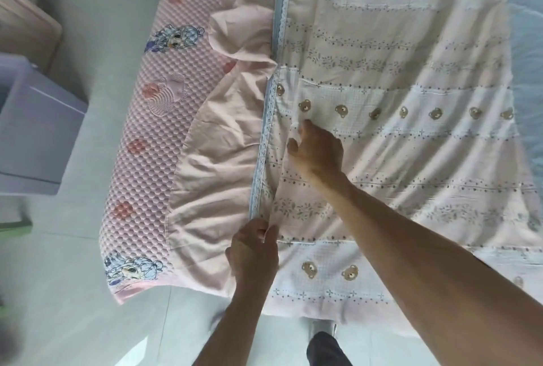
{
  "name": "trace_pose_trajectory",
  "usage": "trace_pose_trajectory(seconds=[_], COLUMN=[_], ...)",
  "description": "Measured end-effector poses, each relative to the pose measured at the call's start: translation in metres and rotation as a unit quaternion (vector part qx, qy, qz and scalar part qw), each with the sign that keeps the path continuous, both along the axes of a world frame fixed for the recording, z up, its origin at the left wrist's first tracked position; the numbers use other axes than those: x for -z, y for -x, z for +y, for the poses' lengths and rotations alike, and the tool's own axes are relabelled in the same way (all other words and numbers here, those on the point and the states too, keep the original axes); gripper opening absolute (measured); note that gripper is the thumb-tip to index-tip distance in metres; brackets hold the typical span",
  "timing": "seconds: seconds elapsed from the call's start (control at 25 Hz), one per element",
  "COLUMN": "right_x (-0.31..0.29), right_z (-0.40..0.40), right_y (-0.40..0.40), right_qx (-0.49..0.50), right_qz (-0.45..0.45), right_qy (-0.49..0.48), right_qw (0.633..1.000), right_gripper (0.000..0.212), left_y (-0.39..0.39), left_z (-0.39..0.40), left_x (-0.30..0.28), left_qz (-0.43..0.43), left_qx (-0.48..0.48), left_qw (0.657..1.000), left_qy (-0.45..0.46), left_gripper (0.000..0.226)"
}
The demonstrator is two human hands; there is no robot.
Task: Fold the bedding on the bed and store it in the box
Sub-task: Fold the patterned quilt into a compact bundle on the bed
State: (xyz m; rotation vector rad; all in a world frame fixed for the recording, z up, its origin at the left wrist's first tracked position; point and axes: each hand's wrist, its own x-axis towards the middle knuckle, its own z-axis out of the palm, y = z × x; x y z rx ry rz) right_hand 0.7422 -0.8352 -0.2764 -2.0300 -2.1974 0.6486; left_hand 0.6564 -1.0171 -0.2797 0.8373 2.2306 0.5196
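A pink and white bed sheet (396, 77) printed with small bears and flower rows lies spread over the bed. A blue lace band (266, 136) runs along its left side, with a plain pink ruffle (217, 165) beyond it. My left hand (254, 251) pinches the sheet at the near end of the blue band. Farther up, just right of the band, my right hand (318, 149) grips a fold of the sheet. A lavender box (38, 130) stands on the floor to the left of the bed.
Under the sheet lies a pink quilted mattress pad (152, 136) with cartoon prints, hanging over the bed's left edge. Pale tiled floor (88, 277) runs along the left and front. A wooden cabinet (23, 21) stands at the far left. My dark trouser leg (326, 351) shows below.
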Motion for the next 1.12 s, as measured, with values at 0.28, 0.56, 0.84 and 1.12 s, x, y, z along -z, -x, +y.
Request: trace_pose_trajectory(seconds=[0.28, 0.56, 0.84, 1.12], right_x=[0.009, -0.003, 0.034, 0.023], right_z=[0.044, 0.038, -0.150, -0.287], right_y=[0.019, 0.056, -0.075, -0.166], right_qx=[-0.006, -0.053, -0.060, 0.007], right_qz=[-0.104, -0.012, -0.098, -0.163], right_qy=[0.016, -0.012, -0.064, 0.033], right_qw=[0.994, 0.998, 0.991, 0.986], right_gripper=[0.051, 0.036, 0.048, 0.051], left_y=[-0.005, 0.026, 0.020, 0.012], left_z=[-0.007, -0.012, -0.072, -0.087], left_x=[-0.004, -0.002, 0.017, 0.006], left_qz=[0.000, -0.007, -0.034, 0.019], left_qx=[-0.014, -0.069, 0.063, 0.066], left_qw=[1.000, 0.997, 0.996, 0.990], left_qy=[-0.024, -0.017, 0.059, 0.125], left_gripper=[0.008, 0.019, 0.052, 0.048])
